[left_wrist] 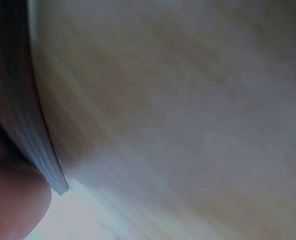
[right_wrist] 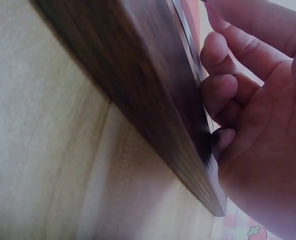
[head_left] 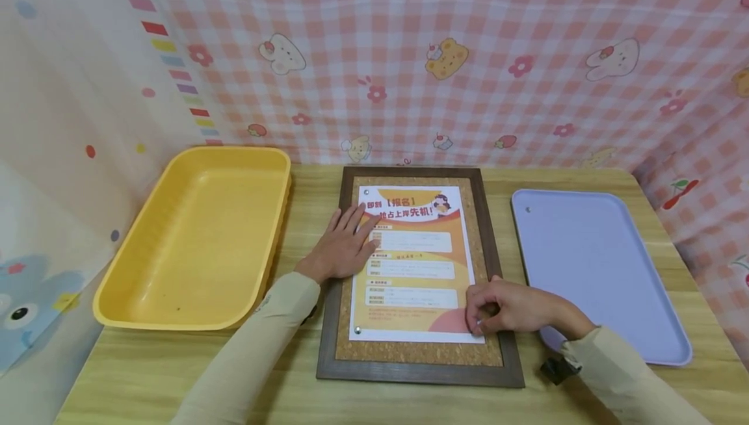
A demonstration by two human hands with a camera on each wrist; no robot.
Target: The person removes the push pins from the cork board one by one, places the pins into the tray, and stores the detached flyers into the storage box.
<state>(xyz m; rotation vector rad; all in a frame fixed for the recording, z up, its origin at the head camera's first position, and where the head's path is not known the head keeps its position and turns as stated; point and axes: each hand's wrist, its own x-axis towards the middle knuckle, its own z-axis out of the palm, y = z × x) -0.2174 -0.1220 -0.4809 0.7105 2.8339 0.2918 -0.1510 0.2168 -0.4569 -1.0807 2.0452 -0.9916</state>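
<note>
A printed orange-and-white poster (head_left: 409, 262) lies on a cork board (head_left: 421, 352) with a dark wooden frame (head_left: 421, 373). Silver thumbtacks sit at its upper left corner (head_left: 366, 192) and lower left corner (head_left: 357, 330). My left hand (head_left: 342, 243) rests with spread fingers across the poster's left edge and the frame. At the lower right corner, my right hand (head_left: 515, 305) pinches a small thumbtack between thumb and forefinger, mostly hidden by the fingertips. In the right wrist view the other fingers (right_wrist: 218, 92) curl beside the frame's edge (right_wrist: 153, 90).
A deep yellow tub (head_left: 199, 249) stands to the left of the board. On the right lies a shallow lilac tray (head_left: 603, 275) with one thumbtack (head_left: 528, 209) near its upper left corner. A pink checked cloth (head_left: 398, 67) hangs behind the wooden table (head_left: 292, 373).
</note>
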